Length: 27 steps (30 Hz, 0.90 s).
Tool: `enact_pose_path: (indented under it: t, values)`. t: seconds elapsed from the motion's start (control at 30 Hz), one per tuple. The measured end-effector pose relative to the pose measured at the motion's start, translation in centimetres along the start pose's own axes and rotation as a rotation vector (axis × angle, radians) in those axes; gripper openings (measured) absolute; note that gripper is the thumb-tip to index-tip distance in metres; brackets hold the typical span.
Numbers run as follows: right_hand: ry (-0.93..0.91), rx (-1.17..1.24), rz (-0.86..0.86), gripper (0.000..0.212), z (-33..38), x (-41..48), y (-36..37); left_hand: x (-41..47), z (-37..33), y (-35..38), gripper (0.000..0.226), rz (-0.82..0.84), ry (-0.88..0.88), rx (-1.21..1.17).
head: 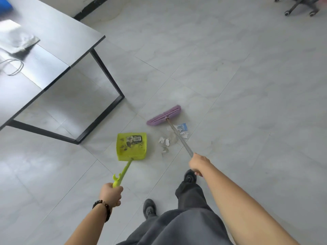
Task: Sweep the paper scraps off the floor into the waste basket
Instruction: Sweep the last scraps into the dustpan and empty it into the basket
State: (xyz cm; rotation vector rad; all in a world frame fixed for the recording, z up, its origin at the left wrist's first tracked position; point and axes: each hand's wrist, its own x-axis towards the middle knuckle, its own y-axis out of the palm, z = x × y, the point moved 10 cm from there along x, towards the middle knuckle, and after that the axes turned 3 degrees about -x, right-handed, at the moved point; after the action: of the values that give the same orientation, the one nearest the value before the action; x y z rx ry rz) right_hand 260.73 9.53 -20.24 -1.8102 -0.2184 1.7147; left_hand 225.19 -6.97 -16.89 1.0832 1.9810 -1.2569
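There, the right hand (199, 164) gripped the purple plastic broom (164, 115), the left hand (111, 194) gripped the green plastic dustpan (131, 146); white paper scraps (164, 141) probably needed sweeping in next.

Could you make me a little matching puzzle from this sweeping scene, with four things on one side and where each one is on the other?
Things:
1. dustpan
2. broom head
3. loose paper scraps
4. bead bracelet

Places:
A. on the left wrist
B. on the floor beside the broom's pole
C. beyond the scraps, farthest from the person
D. left of the scraps, already holding some rubbish

Pairs: 1-D, 2-C, 3-B, 4-A
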Motion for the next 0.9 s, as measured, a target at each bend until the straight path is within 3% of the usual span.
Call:
enact_pose_path:
  t: [0.17, 0.33, 0.63, 0.9]
  values:
    - [0.169, 0.343, 0.162, 0.03, -1.9, -4.1, 8.2, 0.3, 3.3, -4.6, 0.016, 0.009, 0.165, 0.315]
    - [0.023, 0.646, 0.019, 0.012, -1.2, -6.4, 8.9, 0.8, 5.1, -6.7, 0.015, 0.049, 0.233, 0.429]
    - [0.023, 1.032, -0.053, 0.013, 0.1, -10.0, 9.8, 1.0, 2.3, -4.6, 0.015, 0.157, 0.325, 0.668]
    - [0.181, 1.157, -0.038, 0.015, -1.2, -6.7, 10.7, 0.7, -4.3, -1.3, 0.003, 0.112, 0.399, 0.73]
